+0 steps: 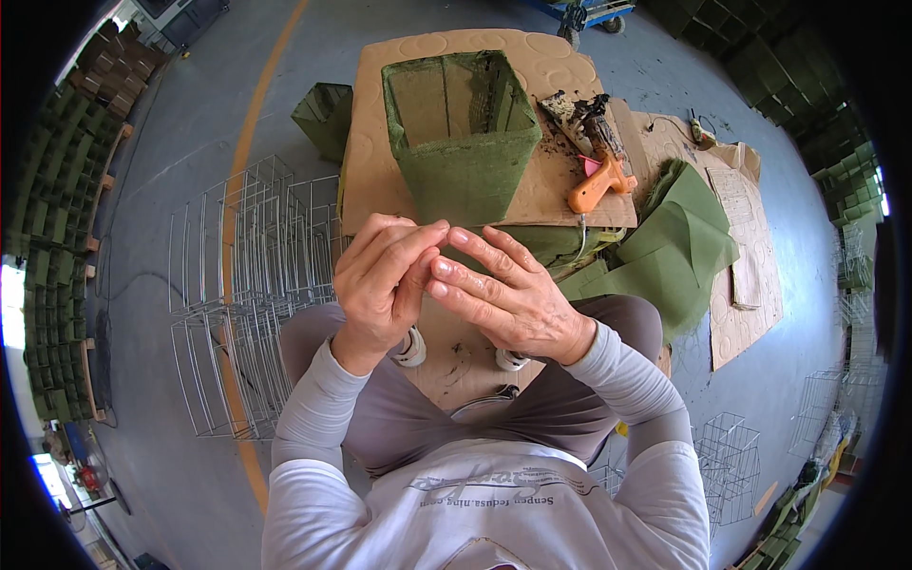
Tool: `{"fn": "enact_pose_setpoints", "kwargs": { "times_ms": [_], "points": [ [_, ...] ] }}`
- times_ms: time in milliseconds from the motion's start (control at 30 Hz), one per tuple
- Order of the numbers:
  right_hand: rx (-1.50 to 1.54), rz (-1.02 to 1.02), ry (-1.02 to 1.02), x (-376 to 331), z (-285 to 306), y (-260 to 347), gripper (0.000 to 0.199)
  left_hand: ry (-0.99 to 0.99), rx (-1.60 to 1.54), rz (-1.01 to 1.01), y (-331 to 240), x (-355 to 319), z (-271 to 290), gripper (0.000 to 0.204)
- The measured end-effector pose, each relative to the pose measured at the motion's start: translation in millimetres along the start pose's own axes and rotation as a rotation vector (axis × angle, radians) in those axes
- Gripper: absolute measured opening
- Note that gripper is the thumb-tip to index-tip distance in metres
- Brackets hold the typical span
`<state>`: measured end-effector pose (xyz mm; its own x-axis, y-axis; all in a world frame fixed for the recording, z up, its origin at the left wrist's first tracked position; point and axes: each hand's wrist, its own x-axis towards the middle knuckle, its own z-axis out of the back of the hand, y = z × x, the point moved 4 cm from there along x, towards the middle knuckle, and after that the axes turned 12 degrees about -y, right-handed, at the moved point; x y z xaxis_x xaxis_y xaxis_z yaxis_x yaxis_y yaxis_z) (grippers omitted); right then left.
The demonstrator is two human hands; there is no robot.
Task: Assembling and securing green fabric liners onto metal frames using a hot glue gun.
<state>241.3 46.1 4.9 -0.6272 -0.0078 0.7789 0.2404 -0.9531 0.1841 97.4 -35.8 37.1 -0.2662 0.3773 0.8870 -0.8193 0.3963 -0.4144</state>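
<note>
**Hands meet in front of the green-covered basket**

Your left hand (380,280) and right hand (503,290) are raised together above your lap, fingertips touching at the middle. The left hand's fingers curl inward toward its thumb; the right hand's fingers lie stretched out, their tips against the left hand's knuckles. Whether anything is pinched between them you cannot tell from this view; nothing shows between the fingers.

Just beyond your hands stands a square, tapered basket (463,142) wrapped in green felt-like fabric, open at the top, upright on a sheet of brown cardboard (556,185). To its right on the same sheet lies an orange glue gun (598,182), with a dark, crusted clump of dried glue and scraps (581,112) near its nozzle.

Loose green fabric (679,237) is heaped to your right, spilling off the cardboard's edge toward the floor. A second green-covered basket (325,114) sits behind the board's left corner.

On the grey floor to your left lies a stack of bare wire frames (242,285), and more wire frames (730,465) rest at your lower right. Rows of finished green baskets (57,218) line shelving along the far left.
</note>
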Motion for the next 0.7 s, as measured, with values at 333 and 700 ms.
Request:
{"fn": "enact_pose_setpoints", "kwargs": {
  "times_ms": [333, 700],
  "points": [
    [0.117, -0.026, -0.023, -1.5, -3.7, 1.7, 0.079, -0.008, 0.006, 0.015, 0.4, -0.9, 0.9, 0.017],
    [0.116, -0.049, -0.040, -0.4, -0.1, 5.9, 0.073, -0.007, -0.012, 0.007, -1.5, 0.5, 2.1, 0.017]
  ]
}}
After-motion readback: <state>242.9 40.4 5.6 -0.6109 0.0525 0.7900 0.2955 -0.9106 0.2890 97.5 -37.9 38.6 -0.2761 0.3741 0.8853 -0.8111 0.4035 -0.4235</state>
